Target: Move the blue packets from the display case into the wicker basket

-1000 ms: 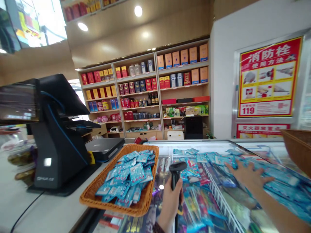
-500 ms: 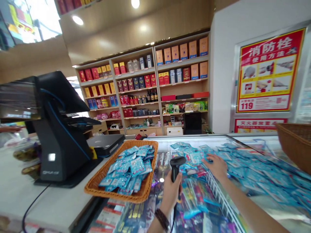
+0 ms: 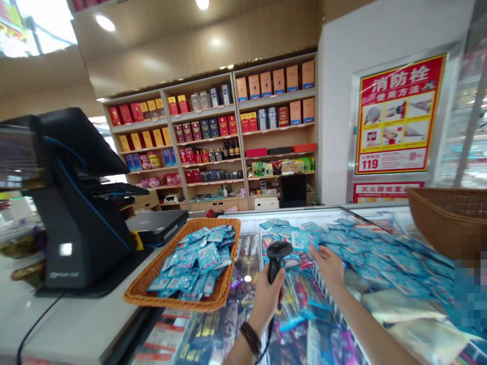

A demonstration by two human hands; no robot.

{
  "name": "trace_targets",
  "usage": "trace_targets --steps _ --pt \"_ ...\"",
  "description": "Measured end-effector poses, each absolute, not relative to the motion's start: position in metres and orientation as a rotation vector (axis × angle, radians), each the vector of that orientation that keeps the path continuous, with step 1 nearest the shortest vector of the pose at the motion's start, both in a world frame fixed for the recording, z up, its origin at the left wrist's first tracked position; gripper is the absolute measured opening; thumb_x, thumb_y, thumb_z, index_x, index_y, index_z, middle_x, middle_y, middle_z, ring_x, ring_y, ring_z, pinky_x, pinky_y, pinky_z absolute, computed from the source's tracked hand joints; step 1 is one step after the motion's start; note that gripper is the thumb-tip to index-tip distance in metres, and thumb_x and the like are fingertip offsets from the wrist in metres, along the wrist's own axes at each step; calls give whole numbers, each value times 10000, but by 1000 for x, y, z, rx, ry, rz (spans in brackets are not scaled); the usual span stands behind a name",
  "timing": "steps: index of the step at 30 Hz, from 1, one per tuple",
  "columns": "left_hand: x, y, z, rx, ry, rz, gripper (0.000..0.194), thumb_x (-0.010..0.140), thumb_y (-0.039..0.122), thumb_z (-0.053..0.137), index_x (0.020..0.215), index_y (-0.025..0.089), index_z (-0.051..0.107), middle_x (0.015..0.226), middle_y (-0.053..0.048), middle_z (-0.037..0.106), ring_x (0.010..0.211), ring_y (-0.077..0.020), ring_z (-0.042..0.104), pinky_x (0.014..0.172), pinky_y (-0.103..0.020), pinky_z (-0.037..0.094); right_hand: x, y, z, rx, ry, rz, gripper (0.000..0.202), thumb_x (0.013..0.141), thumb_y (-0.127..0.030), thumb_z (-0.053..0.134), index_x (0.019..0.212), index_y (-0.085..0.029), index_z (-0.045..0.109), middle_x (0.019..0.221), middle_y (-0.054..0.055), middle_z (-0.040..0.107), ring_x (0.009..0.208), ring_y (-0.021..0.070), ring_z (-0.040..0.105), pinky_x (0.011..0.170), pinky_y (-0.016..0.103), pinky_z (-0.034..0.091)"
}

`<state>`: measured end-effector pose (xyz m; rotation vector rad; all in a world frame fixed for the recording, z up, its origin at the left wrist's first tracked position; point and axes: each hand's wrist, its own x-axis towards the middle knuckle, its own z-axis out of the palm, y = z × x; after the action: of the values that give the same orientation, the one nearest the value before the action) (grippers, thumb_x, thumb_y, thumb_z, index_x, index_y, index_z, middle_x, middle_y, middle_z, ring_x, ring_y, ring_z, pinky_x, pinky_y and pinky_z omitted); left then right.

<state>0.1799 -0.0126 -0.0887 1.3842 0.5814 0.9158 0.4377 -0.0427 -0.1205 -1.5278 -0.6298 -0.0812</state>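
Wrapped round the handle of a black barcode scanner (image 3: pixel 279 249) is my left hand (image 3: pixel 267 291), with a dark beaded bracelet on its wrist. The scanner's head is up and its cable hangs below. My right hand (image 3: pixel 327 264) pinches the edge of a blue packet (image 3: pixel 302 240), right of the scanner. Many similar blue packets (image 3: pixel 375 248) lie spread over the glass top to the right. An orange-brown wicker basket (image 3: pixel 131 299) on the left holds a heap of blue packets (image 3: pixel 198 261).
A black checkout terminal (image 3: pixel 81 223) stands on the white counter (image 3: pixel 72 319) at left. A brown basket (image 3: pixel 429 215) is at the right. Colourful packaged goods (image 3: pixel 300 299) show below my hands. Shelves of boxes (image 3: pixel 205 129) line the back wall.
The view has turned slightly to the right. My right hand has come nearer the scanner, and a blue packet now shows at its fingertips. My left hand still holds the scanner.
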Motion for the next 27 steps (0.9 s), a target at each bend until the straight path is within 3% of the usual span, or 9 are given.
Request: trace_targets --steps 4,22,27 --pt "178 -15 -87 1414 570 897 932 730 1158 926 895 293 622 543 98 527 437 -115 457 480 -264 346 436 -43 -116 -1476 -541 32 865 567 -1179 783 739 -331 751 777 185 894 797 450 881 761 537 658" --pt "179 -15 -88 1396 569 889 865 744 1056 1002 914 285 648 560 95 553 423 -111 473 471 -267 336 425 -54 -99 -1474 -574 20 809 630 -1123 786 722 -320 749 735 167 881 772 452 873 726 519 633" --pt "173 -9 -72 1343 564 983 876 729 1058 1007 869 297 596 566 90 554 425 -100 455 458 -258 309 424 -50 -93 -1637 -577 -20 722 661 -1080 684 758 -365 699 863 222 923 950 541 896 862 618 674"
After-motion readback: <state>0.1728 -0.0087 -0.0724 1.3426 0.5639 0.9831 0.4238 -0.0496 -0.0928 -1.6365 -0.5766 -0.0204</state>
